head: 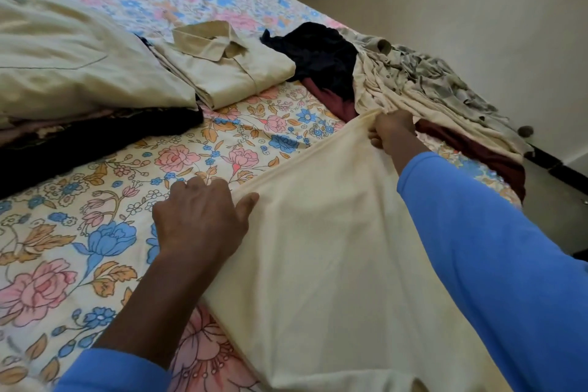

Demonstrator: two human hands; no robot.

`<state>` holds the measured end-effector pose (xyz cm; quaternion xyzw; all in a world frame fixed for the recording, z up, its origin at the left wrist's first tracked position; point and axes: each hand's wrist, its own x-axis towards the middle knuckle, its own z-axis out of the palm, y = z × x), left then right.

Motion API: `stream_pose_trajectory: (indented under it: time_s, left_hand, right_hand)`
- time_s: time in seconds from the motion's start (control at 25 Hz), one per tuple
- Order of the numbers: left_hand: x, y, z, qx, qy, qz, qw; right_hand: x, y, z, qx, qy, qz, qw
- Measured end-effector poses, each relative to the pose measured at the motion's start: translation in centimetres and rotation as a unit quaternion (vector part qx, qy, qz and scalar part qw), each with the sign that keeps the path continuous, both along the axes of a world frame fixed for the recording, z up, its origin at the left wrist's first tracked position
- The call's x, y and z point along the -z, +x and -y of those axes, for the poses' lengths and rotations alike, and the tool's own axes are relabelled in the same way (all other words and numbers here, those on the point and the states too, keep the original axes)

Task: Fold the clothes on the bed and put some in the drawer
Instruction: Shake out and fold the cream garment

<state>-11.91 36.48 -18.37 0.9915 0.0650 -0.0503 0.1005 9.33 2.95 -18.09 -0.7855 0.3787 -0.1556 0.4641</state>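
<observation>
My left hand (203,216) pinches the side edge and my right hand (393,130) grips the far corner of the soft cream cloth (318,248) lying on the flowery bed (95,232), and a hard tug might pull the messy clothes pile (397,83) off.

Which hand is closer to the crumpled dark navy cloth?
Right. Both hands grip plain cream cloth: the right hand just short of the navy cloth, the left hand farther back.
</observation>
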Motion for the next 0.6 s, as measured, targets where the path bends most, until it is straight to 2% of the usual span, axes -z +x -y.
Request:
stream_pose_trajectory:
  time_s: [0.08,0.2,0.28,0.32,0.4,0.48,0.56,0.6]
  left_hand:
    - [-0.5,-0.5,-0.3,0.001,0.003,0.003,1.000]
    - [-1.2,0.6,-1.7,-0.063,-0.048,0.048,0.996]
    - [-0.7,1.3,-2.2,-0.091,-0.077,0.103,0.988]
    - [-0.3,1.7,-2.2,-0.095,-0.083,0.119,0.985]
    - [0.5,2.0,-2.2,-0.084,-0.081,0.105,0.988]
    - [0.8,2.2,-2.4,-0.082,-0.055,0.065,0.993]
    - [0.5,1.5,-2.4,-0.069,-0.008,0.082,0.994]
    - [0.0,0.8,-2.0,-0.047,0.005,0.113,0.992]
  right_hand:
    - [0.0,-0.3,-0.2,0.002,0.084,0.058,0.995]
    - [-2.6,-0.1,-0.9,-0.018,0.172,0.186,0.967]
    - [-4.3,-0.4,-1.7,-0.079,0.183,0.186,0.962]
    - [-4.6,-0.9,-2.2,-0.123,0.163,0.159,0.966]
    - [-3.9,-4.2,-3.8,-0.211,0.016,0.068,0.975]
    - [-2.3,-10.3,-5.8,-0.294,-0.143,0.010,0.945]
    - [-0.7,-18.4,-7.6,-0.333,-0.218,0.008,0.917]
    - [-0.1,-22.9,-8.3,-0.324,-0.240,0.030,0.915]
